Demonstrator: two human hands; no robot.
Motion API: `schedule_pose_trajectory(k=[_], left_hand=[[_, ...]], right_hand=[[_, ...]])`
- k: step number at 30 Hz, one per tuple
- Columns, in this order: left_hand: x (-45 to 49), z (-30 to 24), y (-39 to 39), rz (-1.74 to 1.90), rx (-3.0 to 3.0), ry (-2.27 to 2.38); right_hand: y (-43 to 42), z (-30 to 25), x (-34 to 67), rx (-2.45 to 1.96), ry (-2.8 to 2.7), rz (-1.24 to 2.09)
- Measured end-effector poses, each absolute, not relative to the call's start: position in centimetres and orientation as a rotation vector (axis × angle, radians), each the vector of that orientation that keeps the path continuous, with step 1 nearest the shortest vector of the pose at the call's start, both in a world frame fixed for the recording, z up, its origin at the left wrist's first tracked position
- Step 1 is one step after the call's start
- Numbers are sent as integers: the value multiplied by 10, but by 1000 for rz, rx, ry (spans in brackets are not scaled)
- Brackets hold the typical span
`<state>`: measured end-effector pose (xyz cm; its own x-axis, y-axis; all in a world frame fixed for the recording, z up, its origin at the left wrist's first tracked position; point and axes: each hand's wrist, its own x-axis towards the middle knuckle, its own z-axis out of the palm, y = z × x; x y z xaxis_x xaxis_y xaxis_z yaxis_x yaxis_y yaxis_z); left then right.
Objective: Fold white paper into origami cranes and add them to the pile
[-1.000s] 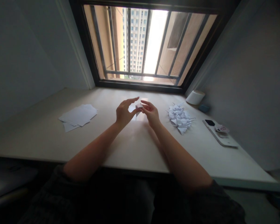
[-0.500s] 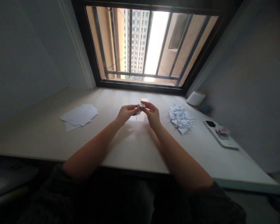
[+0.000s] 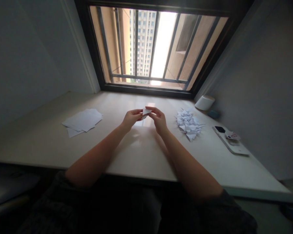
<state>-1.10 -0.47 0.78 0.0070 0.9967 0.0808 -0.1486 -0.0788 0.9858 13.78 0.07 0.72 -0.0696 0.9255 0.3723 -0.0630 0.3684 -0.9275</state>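
Observation:
Between my two hands is a small folded piece of white paper (image 3: 146, 111), held a little above the table's middle. The fingers of my left hand (image 3: 132, 118) pinch its left side. My right hand (image 3: 159, 119) grips the right side, thumb below and fingers over the top. My fingers cover part of the paper, so its full shape is hidden. To the right of my hands lies a heap of folded white paper pieces (image 3: 189, 125) with pointed tips. Flat white paper sheets (image 3: 84, 120) lie overlapping to the left.
The pale table (image 3: 136, 156) runs up to a barred window (image 3: 148, 48). At the right stand a white rounded container (image 3: 205, 102) and a small bluish object (image 3: 213, 114). A white phone-like slab (image 3: 236, 149) lies near the right wall with a small object (image 3: 232, 136) on it.
The folded paper has turned a little in my fingers and now shows a flatter, wider face. My right fingers have shifted slightly left. The sheets and the heap have stayed put.

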Motion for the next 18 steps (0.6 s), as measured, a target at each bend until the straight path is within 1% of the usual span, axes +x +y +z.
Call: schedule_pose_trajectory(k=[6,11,18], left_hand=[[-12,4,-1,1358,1172,1067],[-13,8,-4,1291,1240,1045],[-14,4,0,1310,1168,1053]], right_hand=[[2,3,138,-835,-1421,971],[2,3,137,-851,-1535,908],[0,-3,135,-871,-1787,628]])
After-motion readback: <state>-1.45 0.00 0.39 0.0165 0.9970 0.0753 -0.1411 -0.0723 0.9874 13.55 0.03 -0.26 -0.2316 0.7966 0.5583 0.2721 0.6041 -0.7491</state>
